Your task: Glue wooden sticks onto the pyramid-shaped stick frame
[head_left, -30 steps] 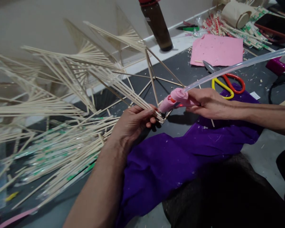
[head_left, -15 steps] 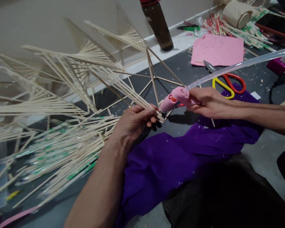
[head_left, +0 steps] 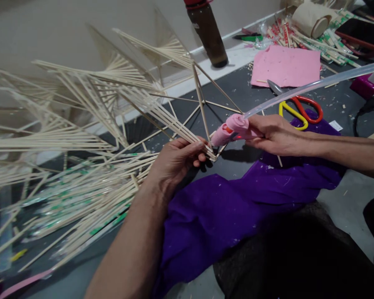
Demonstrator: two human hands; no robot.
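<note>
1. While the left hand [head_left: 180,160] pinches the near end of the fanned sticks [head_left: 171,120] between thumb and fingers, the right hand [head_left: 272,133] is wrapped round a pink glue gun [head_left: 232,129]. Its tip is right at the stick ends, near the middle of the view; whether it touches them cannot be told.

2. To work well here, the left hand would best keep its pinch firm, so the ends stay lined up, and its fingertips back from the hot tip, which looks very near the thumb.

3. A small, even squeeze from a steady right wrist should suit such thin ends better than a heavy one; the bead itself is too small to make out.

4. The long glue stick [head_left: 302,89] runs from the gun's rear to the right edge of view, passing over the scissors [head_left: 295,101], so a wide swing of the right arm could catch on things there.

5. Behind the tip stands an upright stick frame [head_left: 199,95], leaving little room to push away from the body. The wrapped sticks [head_left: 87,203] crowd the left forearm.

6. Dark tabletop [head_left: 237,166] shows between the stick ends and the purple cloth [head_left: 212,211]; backing out low and rightward looks easiest.
</note>
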